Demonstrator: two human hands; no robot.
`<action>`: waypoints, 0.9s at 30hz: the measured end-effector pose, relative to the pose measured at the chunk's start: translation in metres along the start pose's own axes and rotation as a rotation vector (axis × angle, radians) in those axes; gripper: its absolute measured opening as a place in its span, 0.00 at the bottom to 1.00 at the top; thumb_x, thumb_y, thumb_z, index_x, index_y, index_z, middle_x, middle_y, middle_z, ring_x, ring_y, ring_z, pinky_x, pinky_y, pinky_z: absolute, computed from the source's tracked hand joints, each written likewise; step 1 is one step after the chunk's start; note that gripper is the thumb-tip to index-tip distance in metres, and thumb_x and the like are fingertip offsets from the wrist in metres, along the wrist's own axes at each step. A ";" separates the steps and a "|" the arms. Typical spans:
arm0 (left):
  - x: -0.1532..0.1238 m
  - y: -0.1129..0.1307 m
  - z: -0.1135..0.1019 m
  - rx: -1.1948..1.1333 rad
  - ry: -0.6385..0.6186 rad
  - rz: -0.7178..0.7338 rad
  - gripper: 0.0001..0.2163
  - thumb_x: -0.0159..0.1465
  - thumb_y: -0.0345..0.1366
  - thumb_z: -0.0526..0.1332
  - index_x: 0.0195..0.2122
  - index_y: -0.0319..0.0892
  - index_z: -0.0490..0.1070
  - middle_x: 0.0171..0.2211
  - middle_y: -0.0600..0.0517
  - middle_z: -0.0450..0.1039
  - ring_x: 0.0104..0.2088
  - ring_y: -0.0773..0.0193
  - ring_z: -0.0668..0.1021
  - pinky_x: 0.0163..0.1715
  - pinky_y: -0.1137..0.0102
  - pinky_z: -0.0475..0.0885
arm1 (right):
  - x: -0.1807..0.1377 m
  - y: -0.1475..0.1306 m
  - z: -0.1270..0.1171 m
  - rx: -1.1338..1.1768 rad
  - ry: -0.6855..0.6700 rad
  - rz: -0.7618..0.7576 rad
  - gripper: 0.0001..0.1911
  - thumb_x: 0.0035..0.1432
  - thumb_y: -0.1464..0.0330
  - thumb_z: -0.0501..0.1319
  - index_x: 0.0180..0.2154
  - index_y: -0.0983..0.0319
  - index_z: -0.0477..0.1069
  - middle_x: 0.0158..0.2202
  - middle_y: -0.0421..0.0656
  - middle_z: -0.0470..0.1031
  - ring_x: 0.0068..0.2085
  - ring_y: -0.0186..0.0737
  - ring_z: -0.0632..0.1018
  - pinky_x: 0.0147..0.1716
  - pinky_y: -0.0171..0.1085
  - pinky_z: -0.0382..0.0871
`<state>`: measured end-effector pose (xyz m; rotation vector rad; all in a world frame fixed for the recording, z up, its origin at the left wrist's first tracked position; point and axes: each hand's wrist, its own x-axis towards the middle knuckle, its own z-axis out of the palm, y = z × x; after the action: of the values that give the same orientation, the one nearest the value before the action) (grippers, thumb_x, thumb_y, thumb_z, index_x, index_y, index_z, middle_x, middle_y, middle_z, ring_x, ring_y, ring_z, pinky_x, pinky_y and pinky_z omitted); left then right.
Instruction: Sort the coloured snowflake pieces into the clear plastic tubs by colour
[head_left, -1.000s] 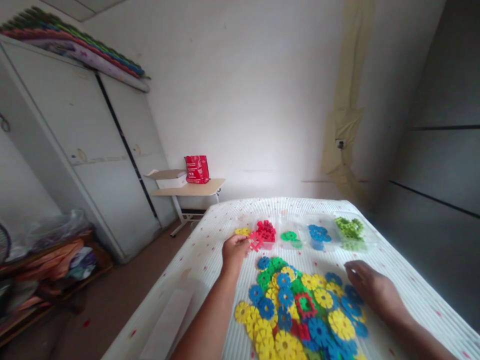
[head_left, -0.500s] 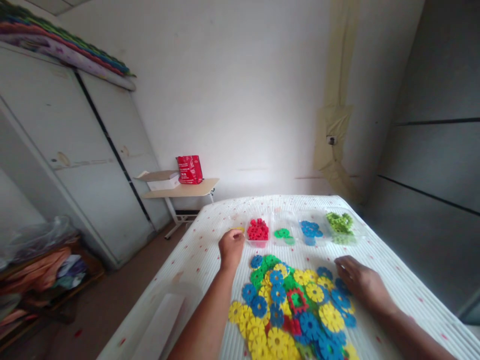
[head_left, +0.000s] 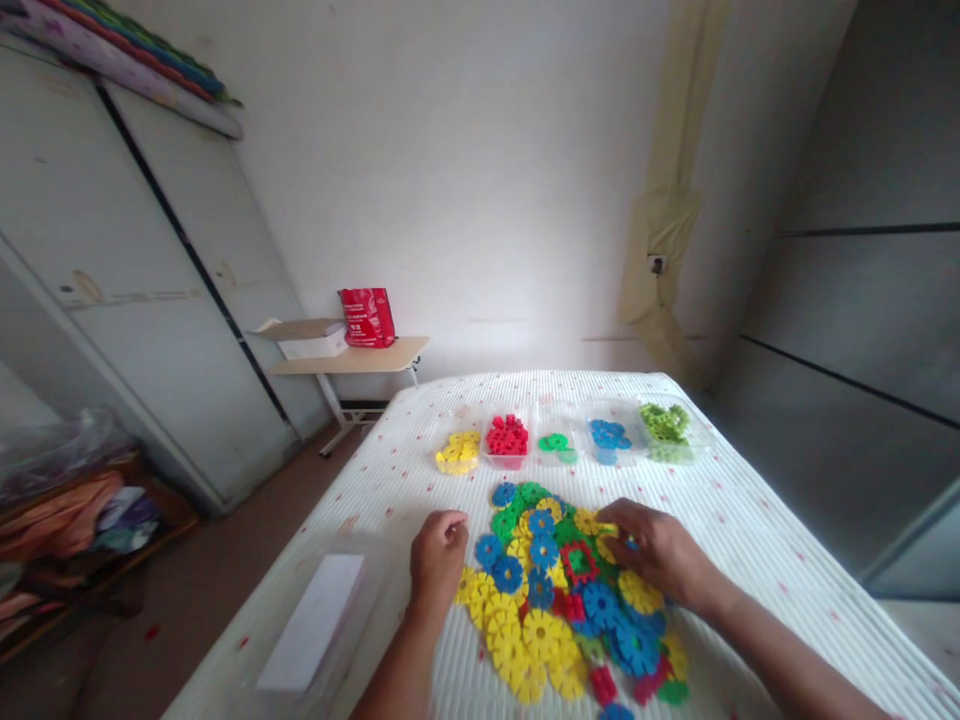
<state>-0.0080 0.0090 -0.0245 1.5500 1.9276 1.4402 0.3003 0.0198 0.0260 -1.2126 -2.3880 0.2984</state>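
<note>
A mixed pile of plastic snowflake discs [head_left: 525,640] in yellow, blue, green and red lies on the table in front of me. My left hand [head_left: 437,558] hovers by the pile's left edge, fingers curled in, with nothing visible in them. Over the pile's right side, my right hand [head_left: 660,552] pinches a yellow snowflake disc at its fingertips; the fingers partly hide it. Behind the pile stand clear boxes in a row: yellow discs [head_left: 459,450], red square pieces [head_left: 508,436], green discs [head_left: 554,442], blue discs [head_left: 610,434] and light green pieces [head_left: 666,424].
A clear tray with a white slab [head_left: 313,622] lies at the table's left. The table wears a white ribbed cloth [head_left: 397,480] with red specks. Beyond it, a small side table [head_left: 382,357] carries a red bag [head_left: 367,318] and a white box [head_left: 311,343].
My left hand has drawn back from the yellow box toward the pile, uncovering that box. My right hand has moved left onto the pile and taken hold of a yellow disc. The view has shifted slightly.
</note>
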 end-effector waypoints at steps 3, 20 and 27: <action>0.001 -0.005 0.002 0.003 0.005 0.005 0.09 0.51 0.35 0.55 0.27 0.43 0.75 0.29 0.50 0.77 0.32 0.61 0.77 0.36 0.67 0.70 | 0.005 -0.025 0.006 -0.035 -0.084 -0.135 0.13 0.56 0.69 0.54 0.43 0.58 0.71 0.43 0.46 0.74 0.43 0.41 0.74 0.41 0.37 0.67; -0.001 -0.010 0.005 -0.083 0.033 -0.034 0.08 0.52 0.35 0.56 0.27 0.42 0.75 0.28 0.50 0.77 0.31 0.62 0.77 0.35 0.68 0.71 | 0.033 -0.051 0.013 -0.368 -0.265 -0.126 0.06 0.50 0.70 0.58 0.32 0.59 0.72 0.32 0.44 0.76 0.35 0.41 0.76 0.35 0.36 0.61; -0.001 -0.011 0.006 -0.100 0.040 -0.055 0.08 0.52 0.35 0.56 0.27 0.42 0.74 0.29 0.50 0.77 0.32 0.62 0.77 0.35 0.68 0.71 | 0.092 -0.050 -0.010 -0.300 -0.012 -0.121 0.10 0.56 0.63 0.56 0.35 0.57 0.73 0.31 0.41 0.78 0.32 0.38 0.77 0.33 0.35 0.62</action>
<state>-0.0092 0.0119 -0.0364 1.4240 1.8740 1.5311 0.2219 0.0639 0.0803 -1.1852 -2.5696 -0.0945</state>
